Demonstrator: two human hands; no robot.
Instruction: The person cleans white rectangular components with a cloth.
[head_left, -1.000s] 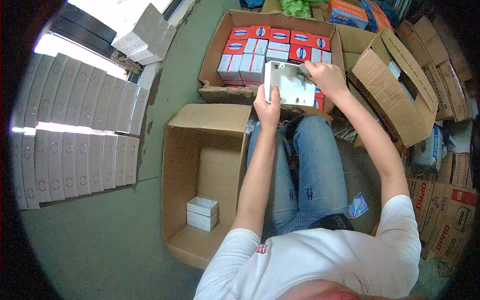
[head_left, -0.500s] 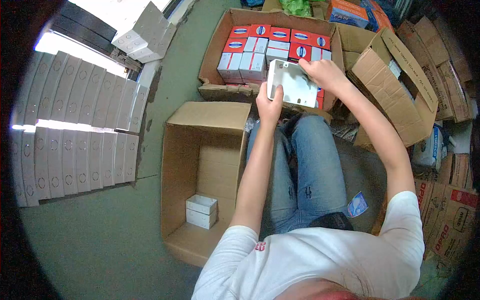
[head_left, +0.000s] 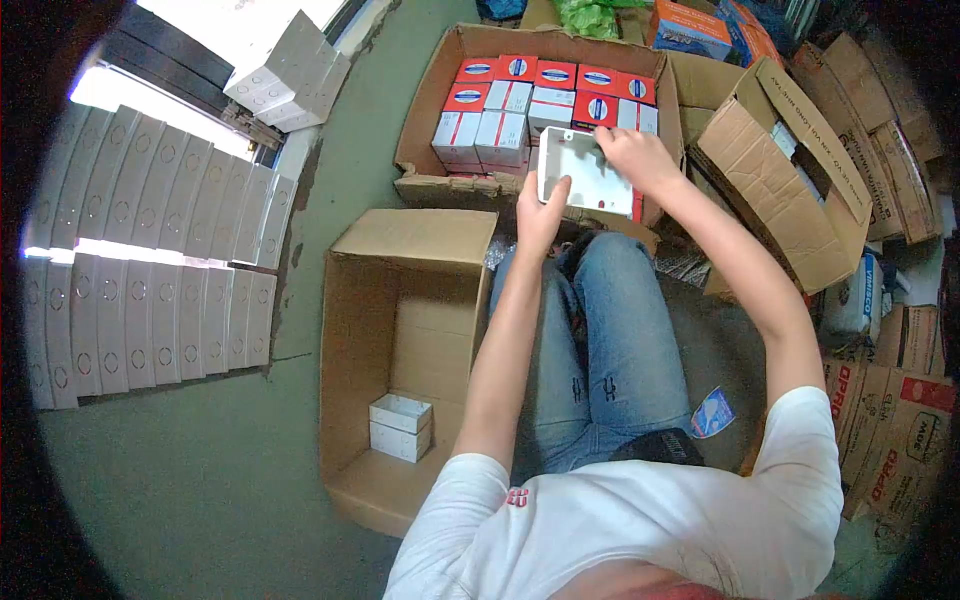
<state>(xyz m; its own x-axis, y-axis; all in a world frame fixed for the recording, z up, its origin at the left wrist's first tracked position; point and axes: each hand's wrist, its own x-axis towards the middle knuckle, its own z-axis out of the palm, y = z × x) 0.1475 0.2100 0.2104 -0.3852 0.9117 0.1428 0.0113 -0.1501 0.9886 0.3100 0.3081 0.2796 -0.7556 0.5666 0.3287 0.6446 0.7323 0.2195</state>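
Observation:
A white open-topped plastic electrical box (head_left: 585,180) is held up, tilted, in front of the carton of small red and white boxes. My left hand (head_left: 541,210) grips its lower left side, the thumb over the rim. At the upper right edge, my right hand (head_left: 640,160) is closed on the box, its fingertips at the rim; some fingers are hidden. Behind the held piece, small red and white boxes (head_left: 501,131) fill an open carton (head_left: 423,150). Left of my legs stands another open carton (head_left: 405,310), with two small white boxes (head_left: 400,428) stacked inside.
Rows of stacked white boxes (head_left: 160,320) stand on the floor at the left, more white boxes (head_left: 290,85) at the upper left. To my right are an opened carton (head_left: 780,180) and flattened cardboard (head_left: 890,430). A blue and white packet (head_left: 713,413) lies beside my leg.
The held electrical box and both hands stay nearly in place. The right-hand fingers have shifted slightly along the box's upper edge. The whole view has moved a little.

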